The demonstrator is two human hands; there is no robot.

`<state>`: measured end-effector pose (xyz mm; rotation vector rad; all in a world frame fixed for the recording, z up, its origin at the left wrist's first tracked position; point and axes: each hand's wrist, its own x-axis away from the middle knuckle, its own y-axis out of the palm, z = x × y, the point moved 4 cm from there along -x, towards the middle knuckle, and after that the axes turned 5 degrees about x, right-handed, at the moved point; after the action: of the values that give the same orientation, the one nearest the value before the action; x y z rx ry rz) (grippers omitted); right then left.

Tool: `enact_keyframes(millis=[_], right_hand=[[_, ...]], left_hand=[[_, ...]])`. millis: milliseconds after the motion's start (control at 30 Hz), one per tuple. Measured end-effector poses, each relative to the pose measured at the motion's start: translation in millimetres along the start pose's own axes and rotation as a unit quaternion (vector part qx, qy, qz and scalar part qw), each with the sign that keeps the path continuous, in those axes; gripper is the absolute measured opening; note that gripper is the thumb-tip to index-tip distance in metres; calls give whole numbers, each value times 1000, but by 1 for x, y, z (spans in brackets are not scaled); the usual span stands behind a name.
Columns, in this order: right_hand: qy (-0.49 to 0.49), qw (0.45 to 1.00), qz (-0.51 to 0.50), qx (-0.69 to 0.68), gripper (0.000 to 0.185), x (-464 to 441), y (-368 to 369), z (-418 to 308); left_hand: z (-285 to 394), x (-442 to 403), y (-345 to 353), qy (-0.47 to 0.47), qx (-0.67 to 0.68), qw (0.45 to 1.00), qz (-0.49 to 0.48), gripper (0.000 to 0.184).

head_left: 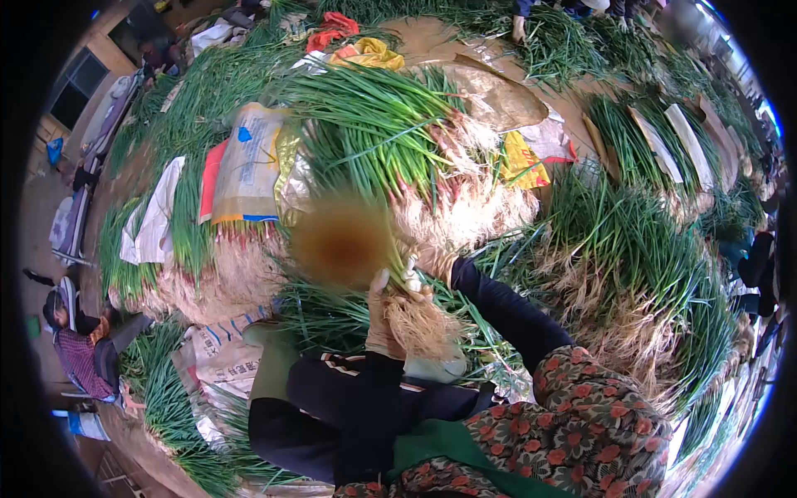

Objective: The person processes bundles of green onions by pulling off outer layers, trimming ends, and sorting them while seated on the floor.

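My left hand (382,322), in a pale glove, is closed around a small bunch of green onions in front of my lap. The pale, stringy roots (422,329) of this bunch point toward me, and its green stalks (397,249) lead away. Close beside the stalks is my right hand (435,261), also gloved, at the near edge of a large heap of green onions (374,124). Its fingers blend with the pale roots (465,214) there, so their grip is unclear. A blurred brown patch (340,241) hides part of the heap's left side.
Root-end bundles (241,270) lie at left under printed sacks (247,162). More green onions (627,249) are piled at right. A flattened sack (217,353) lies by my knee. Another person (87,349) sits at far left; a co-worker's hand (519,31) shows at the back.
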<state>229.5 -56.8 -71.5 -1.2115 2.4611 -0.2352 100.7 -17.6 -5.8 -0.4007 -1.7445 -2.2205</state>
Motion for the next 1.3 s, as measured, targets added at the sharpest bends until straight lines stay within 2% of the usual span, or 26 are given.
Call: enact_keyframes(millis=[67, 133, 200, 233, 267, 333, 367, 400, 500, 533, 567, 633, 667, 733, 767, 800, 867, 900, 967, 1000, 1033, 1100, 1133, 1200, 1267, 1300], right_hand=[[32, 996, -70, 52, 46, 6, 4, -15], [241, 965, -82, -63, 45, 26, -5, -35], [219, 971, -80, -58, 31, 70, -10, -1], [191, 972, -135, 15, 29, 89, -22, -9], [194, 946, -181, 185, 29, 110, -37, -15], [267, 830, -281, 401, 30, 169, -56, 14], [314, 713, -443, 443, 29, 203, -57, 47], [294, 673, -506, 452, 31, 226, -65, 50], [318, 780, -367, 395, 35, 160, -74, -9], [289, 896, -196, 275, 37, 131, -73, -8], [242, 960, -12, 139, 40, 104, -74, -8], [208, 975, 45, -70, 43, 48, -58, -36], [105, 994, 26, -19, 44, 30, -40, -41], [230, 949, -135, -167, 46, 29, -2, 13], [186, 968, -117, -124, 41, 34, -6, 11], [143, 982, -95, -78, 37, 40, -9, 10], [230, 970, -78, -20, 32, 45, -37, -21], [214, 971, -84, 69, 31, 51, -46, -22], [165, 982, -55, 66, 30, 79, -74, 24], [157, 913, -205, 317, 32, 88, -87, 25], [132, 759, -339, 540, 34, 94, -101, 24], [289, 743, -461, 390, 30, 110, -109, 12], [308, 681, -520, 413, 29, 89, -108, -18], [214, 789, -406, 408, 27, 47, -122, 59], [158, 893, -3, 420, 29, -32, -149, -13], [187, 877, 75, 437, 29, -63, -157, 9]], left_hand=[[3, 4, 1, 12, 11, 1000, -11, 42], [5, 6, 4, 20, 16, 999, -31, 41], [-1, 4, 7, -14, 43, 998, -44, 41], [-6, 2, 6, -50, 66, 995, -47, 42], [-9, -1, 2, -55, 57, 997, -23, 40], [-12, -5, -6, -67, 14, 998, 8, 38], [-13, -7, -9, -70, -18, 997, 12, 37], [-14, -9, -12, -71, -49, 996, 18, 37], [-20, -17, -20, -37, -68, 996, 48, 34], [-22, -23, -27, -29, -49, 997, 46, 32], [-21, -22, -23, -37, -34, 998, 28, 31], [-16, -13, -10, -54, -5, 999, -6, 30], [-15, -10, -6, -39, 5, 999, 11, 30], [-6, 1, 8, -4, 6, 999, 41, 32], [-4, 2, 7, 10, 32, 998, 56, 33], [1, -6, -8, -29, 18, 998, -44, 34], [-3, -6, -6, -62, -19, 998, 24, 34], [-6, -5, -6, -81, -39, 994, 59, 35], [-6, -14, -21, -86, -55, 994, 50, 33], [-4, -14, -10, -65, -22, 997, 30, 32], [-1, -11, 2, -41, 13, 999, 9, 32], [10, -7, 13, 8, 7, 999, 32, 28], [10, -11, 12, 41, 23, 999, 21, 28], [6, -27, 6, 67, 51, 995, -54, 25], [1, -30, -8, 35, 46, 998, -1, 24], [-1, -29, -14, 20, 42, 999, 26, 23]])
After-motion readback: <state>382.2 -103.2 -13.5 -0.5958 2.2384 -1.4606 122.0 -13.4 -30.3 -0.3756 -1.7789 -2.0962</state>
